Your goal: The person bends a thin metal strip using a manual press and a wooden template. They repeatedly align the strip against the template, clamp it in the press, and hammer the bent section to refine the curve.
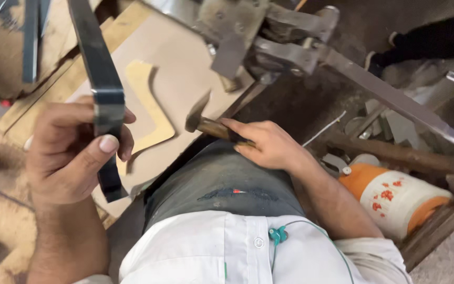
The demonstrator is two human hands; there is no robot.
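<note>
My left hand (72, 152) is closed around a long dark flat metal bar (98, 79) that runs up towards the top of the view. My right hand (269, 144) grips the wooden handle of a hammer (206, 123), whose dark head lies at the edge of the workbench. A flat curved yellowish cut-out (151, 108) lies on the brown board of the workbench (185, 79) between the two hands. My white shirt and grey trousers fill the bottom of the view.
A heavy metal vise (258, 37) stands at the top centre, with a long steel strip (395, 100) slanting down to the right. An orange and white jug (395, 197) lies at the right beside a wooden handle (395, 155). Another person's dark sleeve (437, 37) shows top right.
</note>
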